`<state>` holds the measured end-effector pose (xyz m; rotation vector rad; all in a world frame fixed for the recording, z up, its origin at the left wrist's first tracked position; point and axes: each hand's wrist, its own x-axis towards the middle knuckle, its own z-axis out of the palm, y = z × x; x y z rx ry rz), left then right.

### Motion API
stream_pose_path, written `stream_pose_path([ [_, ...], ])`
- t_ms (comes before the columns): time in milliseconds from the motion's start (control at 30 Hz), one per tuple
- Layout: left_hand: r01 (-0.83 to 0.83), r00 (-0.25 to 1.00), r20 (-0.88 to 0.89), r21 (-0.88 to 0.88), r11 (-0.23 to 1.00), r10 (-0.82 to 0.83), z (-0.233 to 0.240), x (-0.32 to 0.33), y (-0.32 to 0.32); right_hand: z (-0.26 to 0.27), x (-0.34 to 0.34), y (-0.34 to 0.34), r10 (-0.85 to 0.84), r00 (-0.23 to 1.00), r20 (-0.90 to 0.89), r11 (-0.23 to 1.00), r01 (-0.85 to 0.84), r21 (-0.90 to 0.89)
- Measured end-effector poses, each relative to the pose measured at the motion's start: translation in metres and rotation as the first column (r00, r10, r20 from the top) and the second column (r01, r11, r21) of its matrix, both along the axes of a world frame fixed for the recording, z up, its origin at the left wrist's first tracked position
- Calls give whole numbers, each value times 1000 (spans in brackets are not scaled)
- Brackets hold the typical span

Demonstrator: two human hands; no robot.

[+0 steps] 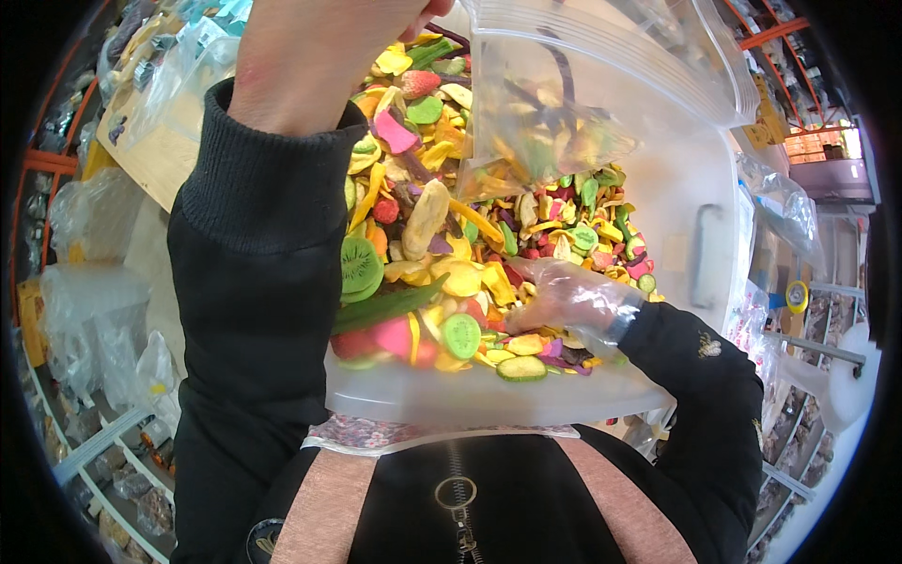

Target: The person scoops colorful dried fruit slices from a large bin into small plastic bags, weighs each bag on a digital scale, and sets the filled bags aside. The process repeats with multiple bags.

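Observation:
A large translucent plastic tub point(493, 395) lies before me, heaped with mixed dried fruit and vegetable chips point(458, 275). Green kiwi slices point(361, 268), an okra pod point(394, 303) and a strawberry point(421, 83) show among them. My right hand point(564, 296), in a clear plastic glove, reaches into the chips; its fingertips are partly buried, so their grip is unclear. My left hand point(331, 56) is raised over the tub's far left, with most fingers cut off by the upper edge. Beside it, a clear zip bag point(557, 120) with some chips inside stands tilted over the heap.
Left of the tub is a pale board or carton point(151, 151) with clear plastic packaging point(190, 92) on it. Clear plastic bags point(99, 317) hang at the left. Racks with orange bars point(51, 162) and shelves of packed goods point(810, 437) surround me. A yellow tape roll point(796, 297) is at right.

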<state>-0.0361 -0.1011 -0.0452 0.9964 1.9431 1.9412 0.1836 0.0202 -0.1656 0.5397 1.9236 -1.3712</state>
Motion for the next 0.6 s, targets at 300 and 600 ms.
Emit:
stream_pose_path([
  [300, -34, 999, 14, -54, 998, 35, 7, 7, 3, -16, 1, 4, -22, 1000, -6, 999, 21, -33],
  [600, -23, 998, -60, -45, 999, 20, -3, -3, 5, -17, -11, 1, 209, 971, 116, 960, -226, 163],
])
